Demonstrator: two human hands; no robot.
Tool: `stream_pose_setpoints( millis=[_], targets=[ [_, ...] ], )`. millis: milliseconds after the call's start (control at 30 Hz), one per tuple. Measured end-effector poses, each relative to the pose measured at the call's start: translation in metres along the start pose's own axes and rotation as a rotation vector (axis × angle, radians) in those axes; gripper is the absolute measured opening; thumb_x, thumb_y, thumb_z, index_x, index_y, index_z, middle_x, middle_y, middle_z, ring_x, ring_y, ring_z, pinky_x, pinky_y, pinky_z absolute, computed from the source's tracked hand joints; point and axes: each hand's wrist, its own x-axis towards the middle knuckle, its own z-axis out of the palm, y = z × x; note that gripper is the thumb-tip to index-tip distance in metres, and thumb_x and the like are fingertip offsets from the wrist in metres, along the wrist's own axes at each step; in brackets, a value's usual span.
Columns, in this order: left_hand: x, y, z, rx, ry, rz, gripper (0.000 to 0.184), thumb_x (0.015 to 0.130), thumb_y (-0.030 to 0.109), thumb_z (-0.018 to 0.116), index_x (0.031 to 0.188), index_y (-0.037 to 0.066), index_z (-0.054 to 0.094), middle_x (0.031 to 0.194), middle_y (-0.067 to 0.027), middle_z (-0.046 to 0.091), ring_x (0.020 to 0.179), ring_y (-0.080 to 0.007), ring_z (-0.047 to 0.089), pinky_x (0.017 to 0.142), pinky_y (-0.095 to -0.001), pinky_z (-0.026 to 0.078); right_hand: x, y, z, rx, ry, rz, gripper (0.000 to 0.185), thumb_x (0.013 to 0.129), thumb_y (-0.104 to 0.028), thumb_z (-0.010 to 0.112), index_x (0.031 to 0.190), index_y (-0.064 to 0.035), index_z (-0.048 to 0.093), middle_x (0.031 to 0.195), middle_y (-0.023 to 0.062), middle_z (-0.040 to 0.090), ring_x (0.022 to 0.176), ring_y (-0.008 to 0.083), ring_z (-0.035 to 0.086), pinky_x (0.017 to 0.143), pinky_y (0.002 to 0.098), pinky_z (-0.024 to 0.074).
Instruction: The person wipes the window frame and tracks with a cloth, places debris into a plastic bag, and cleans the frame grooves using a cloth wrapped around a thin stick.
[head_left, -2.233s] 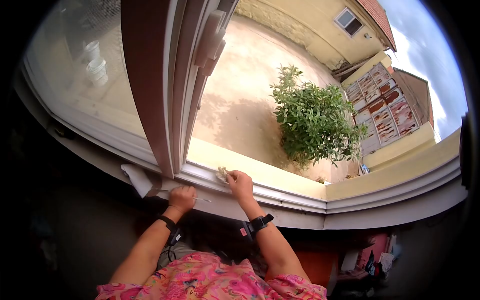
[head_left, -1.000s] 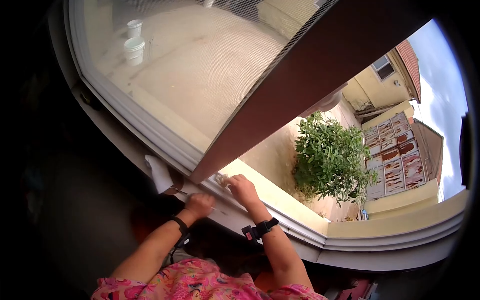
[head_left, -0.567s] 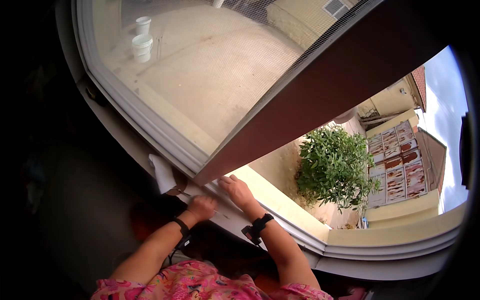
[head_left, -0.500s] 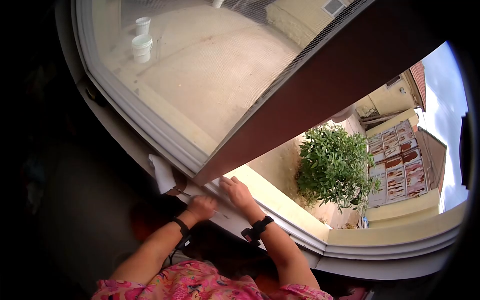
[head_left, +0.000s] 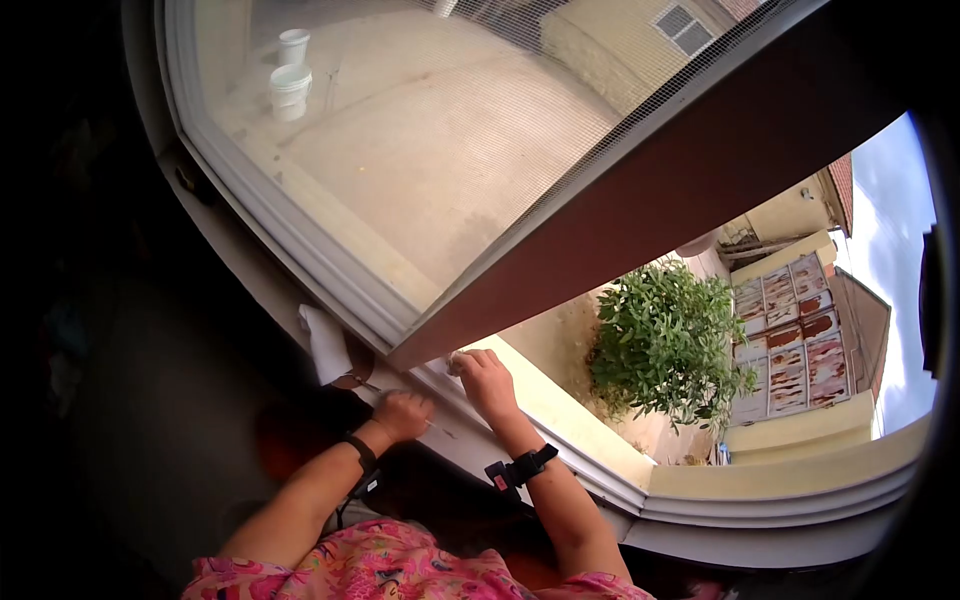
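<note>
Farthest left, beyond the glass, stand 2 white buckets (head_left: pixel 290 95). A white sheet (head_left: pixel 325 345), cloth or paper, I cannot tell which, lies at the inner edge of the sill (head_left: pixel 463 432).

Next comes the left hand (head_left: pixel 405 415), curled in a loose fist around a thin rod (head_left: pixel 443 430) whose tip points right, over the sill. A light grip seems enough here; the tip is best held low and away from the other wrist, so that nothing snags.

Between the hands and a little farther forward, the foot of the brown sash (head_left: pixel 600 240) meets the white window track (head_left: pixel 570 460).

The right hand (head_left: pixel 485 378) is just beside that foot, fingertips together, pinching a pale wad (head_left: pixel 457 364) mostly hidden by the fingers. The wad is at the track; whether it presses into the groove I cannot tell. Bunching it firmly past the fingertips should let it reach the corner and spare the knuckles from the sash edge. Short, even strokes along the groove would probably control it better than strokes across, which could flick bits over the sill.

Rightmost, outside, a leafy bush (head_left: pixel 670 345) grows well apart from both hands.
</note>
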Motion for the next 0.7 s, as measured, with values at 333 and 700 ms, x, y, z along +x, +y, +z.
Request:
stream_pose_setpoints(
  millis=[333,700],
  targets=[
    [0.003,-0.001,0.0,0.023,0.072,0.019,0.012,0.062,0.018,0.059,0.056,0.017,0.049,0.055,-0.0009,0.05,0.049,-0.0195,0.053,0.046,-0.0323,0.043,0.002,0.008,0.026,-0.075,0.013,0.112,0.011,0.071,-0.004,0.054,0.081,-0.0058,0.058,0.079,0.0111,0.055,0.08,0.0283,0.054,0.071,0.0374,0.0469],
    [0.0,-0.001,0.001,0.024,-0.001,-0.001,0.012,0.065,0.02,0.058,0.059,0.016,0.048,0.056,-0.0014,0.051,0.051,-0.019,0.055,0.049,-0.0328,0.046,-0.009,0.009,-0.011,0.278,-0.031,0.337,0.014,0.072,-0.003,0.061,0.086,-0.003,0.061,0.083,0.0146,0.062,0.075,0.0281,0.061,0.066,0.0326,0.0495]
  ],
)
